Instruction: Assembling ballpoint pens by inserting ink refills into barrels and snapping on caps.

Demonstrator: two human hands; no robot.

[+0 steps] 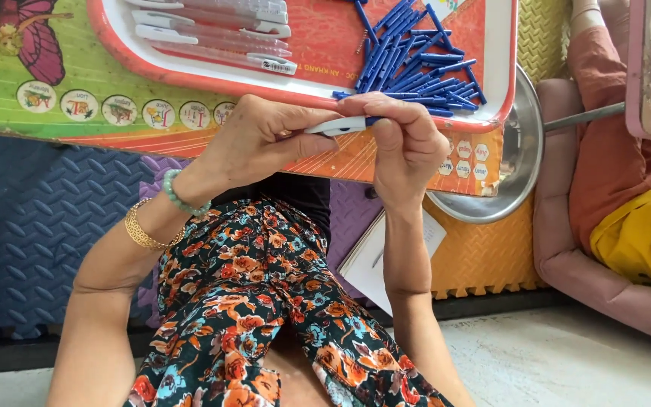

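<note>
— What do we see at the left?
— Our left hand [261, 139] pinches the white pen [338, 126] by one end, just below the red tray [114, 34].
— And rightward?
— Our right hand [408, 143] pinches the other end, near the blue pile [416, 64]; a steel dish [518, 151] sits beyond.

pen parts [416, 68] in tray [502, 45], tray on table [114, 68], bowl [521, 151] at right

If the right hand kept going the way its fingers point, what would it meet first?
The right hand points up-left over the white pen piece both hands hold. Going on, it would probably first meet the left hand's fingertips, then the red tray; depth is unclear.
</note>
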